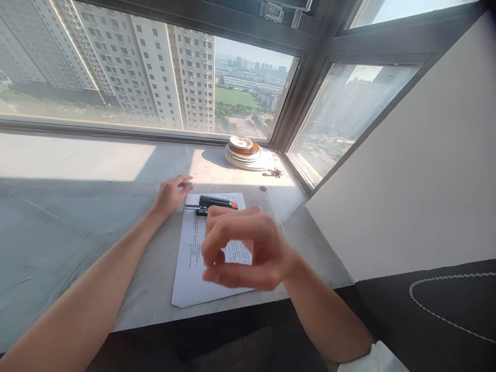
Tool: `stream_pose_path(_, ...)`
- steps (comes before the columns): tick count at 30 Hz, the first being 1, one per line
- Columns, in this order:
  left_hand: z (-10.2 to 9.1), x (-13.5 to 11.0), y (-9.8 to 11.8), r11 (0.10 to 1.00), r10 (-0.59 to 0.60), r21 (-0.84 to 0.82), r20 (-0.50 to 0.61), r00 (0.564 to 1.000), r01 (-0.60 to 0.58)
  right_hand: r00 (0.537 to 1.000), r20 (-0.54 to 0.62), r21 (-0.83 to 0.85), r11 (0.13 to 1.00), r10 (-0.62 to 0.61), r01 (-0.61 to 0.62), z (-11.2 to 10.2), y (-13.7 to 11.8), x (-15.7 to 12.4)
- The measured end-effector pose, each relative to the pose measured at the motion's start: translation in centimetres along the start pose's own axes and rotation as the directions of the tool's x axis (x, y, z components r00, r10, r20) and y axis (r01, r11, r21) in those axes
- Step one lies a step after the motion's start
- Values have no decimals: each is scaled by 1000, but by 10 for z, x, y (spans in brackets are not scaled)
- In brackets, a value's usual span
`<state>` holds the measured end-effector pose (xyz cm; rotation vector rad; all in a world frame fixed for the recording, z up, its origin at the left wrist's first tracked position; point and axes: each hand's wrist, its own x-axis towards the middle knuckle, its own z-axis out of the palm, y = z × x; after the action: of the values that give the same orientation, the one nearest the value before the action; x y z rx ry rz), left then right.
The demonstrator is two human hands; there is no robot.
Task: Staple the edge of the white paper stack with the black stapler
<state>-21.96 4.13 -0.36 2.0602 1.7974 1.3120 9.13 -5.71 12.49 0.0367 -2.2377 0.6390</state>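
Observation:
My left hand (170, 198) rests on the grey sill beside the top left corner of some printed paper (189, 281). Its thumb and fingers are bent but apart, with nothing seen between them. A black stapler (212, 200) lies across the upper part of the paper, its silver end pointing left towards that hand. Raised close to the camera, my right hand (244, 248) covers much of the page and part of the stapler. Its fingers are curled and the thumb comes near the index fingertip. The hand is blurred, and whatever it may pinch cannot be made out.
A stack of round plates or dishes (243, 161) stands in the window corner, with a small dark tangled object (273, 173) nearby. Short grey strips (262, 188) lie on the sill. A white wall (406, 170) rises at right, and a beaded cord (412, 294) hangs below.

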Motion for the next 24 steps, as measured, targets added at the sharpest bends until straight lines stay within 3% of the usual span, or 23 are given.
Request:
stream_pose_path(3,-1,-1,2,999,-4,-42,11,1000,5,957,-111,-36,961,267,-273,-6,71,6)
stream_pose_path(5,-2,-1,3,998,7,-59,4,1000,-6,933,-66,-134,923,354,-360,-3,109,-3)
stream_pose_path(8,-2,-1,6,997,17,-81,-13,1000,-18,893,38,-229,874,448,-428,8,143,-23)
stream_pose_path(11,-3,-2,11,992,7,-124,-19,1000,-10,853,123,-299,838,508,-456,19,158,-36)
stream_pose_path(13,-4,-4,13,984,-3,-178,-6,1000,2,830,121,-308,816,544,-490,23,163,-40)
stream_pose_path(20,-10,-6,18,939,76,-342,99,992,-38,828,-107,-141,816,551,-561,19,171,-42)
stream_pose_path(24,-12,-6,24,947,127,-315,205,971,-58,822,-123,-120,814,555,-568,16,173,-43)
